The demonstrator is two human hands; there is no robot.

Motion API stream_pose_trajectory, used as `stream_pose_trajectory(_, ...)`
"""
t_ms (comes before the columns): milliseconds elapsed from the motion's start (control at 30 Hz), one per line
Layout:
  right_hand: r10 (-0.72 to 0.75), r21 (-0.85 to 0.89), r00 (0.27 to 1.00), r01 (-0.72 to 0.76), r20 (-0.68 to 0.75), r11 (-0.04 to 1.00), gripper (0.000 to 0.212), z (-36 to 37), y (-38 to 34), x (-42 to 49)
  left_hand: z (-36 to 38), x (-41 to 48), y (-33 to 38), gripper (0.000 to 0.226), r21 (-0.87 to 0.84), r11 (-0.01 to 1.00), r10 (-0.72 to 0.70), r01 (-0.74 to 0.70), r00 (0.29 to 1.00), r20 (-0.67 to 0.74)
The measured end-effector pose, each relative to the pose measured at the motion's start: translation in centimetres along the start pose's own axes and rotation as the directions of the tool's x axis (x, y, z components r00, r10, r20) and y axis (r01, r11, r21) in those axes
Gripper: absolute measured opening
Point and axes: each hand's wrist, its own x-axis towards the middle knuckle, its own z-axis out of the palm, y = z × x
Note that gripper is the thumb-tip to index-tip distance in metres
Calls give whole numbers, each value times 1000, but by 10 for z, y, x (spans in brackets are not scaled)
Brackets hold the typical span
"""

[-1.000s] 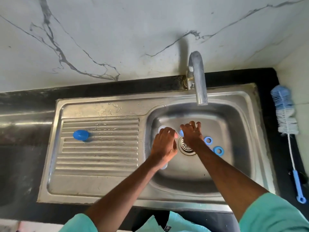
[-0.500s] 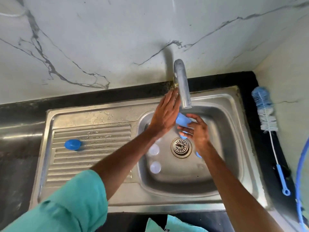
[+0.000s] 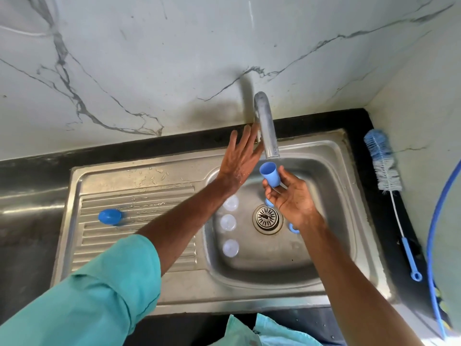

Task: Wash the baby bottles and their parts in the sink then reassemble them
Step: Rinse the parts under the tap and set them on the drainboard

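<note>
At twelve o'clock, right hand (image 3: 291, 198) now pinches blue cap (image 3: 270, 174) under spout (image 3: 267, 126) — left hand (image 3: 240, 158), fingers (image 3: 247, 139) spread, has come alongside: rinse likely next.

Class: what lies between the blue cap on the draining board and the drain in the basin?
Head view: the left forearm crosses over the draining board, then a clear dome piece lies on the basin floor.

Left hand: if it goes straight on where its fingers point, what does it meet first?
Probably the tap near its base; fingers of the left hand look close to it, but depth is unclear.
</note>
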Motion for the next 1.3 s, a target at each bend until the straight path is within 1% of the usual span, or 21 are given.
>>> stream_pose_trajectory(100, 0, -7, 1000, 0, -11, 1000, 52, 4, 1, 3, 2, -7, 12, 91, -15, 996, -93, 93, 996, -16)
stream_pose_trajectory(200, -1, -21, 1000, 1, -16, 1000, 58, 3, 0, 4, -5, -5, 18, 100, 14, 996, -93, 93, 995, 42)
stream_pose_trajectory(300, 6, -20, 1000, -7, -22, 1000, 60, 2, 1, 5, -4, 2, 11, 87, 35, 999, 16, -19, 996, 92)
stream_pose_trajectory(400, 20, -2, 1000, -20, -15, 1000, 63, 3, 3, 8, -2, 4, -1, 69, 131, 968, 197, -216, 970, 142)
stream_pose_trajectory(467, 23, 6, 1000, -23, -10, 1000, 64, 5, 3, 10, -3, 1, -10, 58, 153, 959, 213, -240, 962, 174)
stream_pose_trajectory(633, 19, 18, 1000, -18, -10, 1000, 62, 8, 4, 11, 8, -30, -16, 71, -64, 996, 73, -57, 959, 272)
stream_pose_trajectory(733, 13, 4, 1000, -13, 7, 1000, 64, 10, 5, 11, 4, -26, -11, 87, -334, 938, 25, 96, 940, 341)
stream_pose_trajectory(800, 7, -10, 1000, -7, 17, 1000, 66, 12, 5, 10, 4, -17, -11, 89, -538, 805, -26, 248, 922, 386)
stream_pose_trajectory(833, 4, -21, 1000, -3, 20, 1000, 66, 14, 4, 10, 3, -15, -10, 83, -646, 673, -74, 362, 901, 427)
stream_pose_trajectory(867, 0, -30, 1000, 0, 16, 1000, 64, 15, 4, 10, 2, -17, -7, 76, -745, 459, -121, 484, 865, 487)
stream_pose_trajectory(900, -3, -40, 1000, 3, 9, 999, 60, 16, 3, 9, -3, -21, 0, 69, -794, 187, -138, 578, 816, 561)
stream_pose_trajectory(933, -5, -51, 1000, 5, 1, 999, 56, 17, 3, 9, -10, -28, 9, 63, -783, -45, -111, 620, 776, 621)
stream_pose_trajectory(967, -14, -83, 1000, 14, -2, 996, 52, 20, 2, 7, -17, -34, 20, 57, -761, -190, -73, 620, 764, 641)
stream_pose_trajectory(1000, -29, -151, 1000, 29, 2, 988, 46, 23, 0, 4, -24, -37, 29, 54, -756, -231, -56, 612, 768, 638)
stream_pose_trajectory(1067, -54, -331, 998, 55, 13, 942, 37, 29, -1, -1, -31, -44, 43, 51, -785, -232, -97, 574, 789, 606)
stream_pose_trajectory(1133, -102, -512, 994, 69, -37, 856, 34, 34, 0, -5, -33, -46, 44, 45, -826, -207, -197, 525, 804, 561)
stream_pose_trajectory(1167, -216, -638, 975, 137, -47, 757, 30, 32, 0, -6, -33, -46, 44, 41, -837, -187, -229, 514, 806, 546)
stream_pose_trajectory(1200, -391, -789, 920, 235, -7, 568, 24, 25, -1, -4, -32, -46, 41, 39, -844, -164, -243, 511, 808, 536)
stream_pose_trajectory(1233, -573, -899, 813, 325, 106, 295, 20, 19, -3, -4, -32, -46, 39, 39, -849, -139, -246, 510, 812, 528)
stream_pose_trajectory(1267, -658, -912, 697, 408, 285, 37, 21, 11, -4, -1, -31, -47, 37, 39, -852, -111, -250, 511, 816, 521)
stream_pose_trajectory(1300, -647, -875, 623, 460, 439, -151, 25, 6, -5, 3, -30, -48, 34, 39, -860, -84, -257, 504, 823, 507)
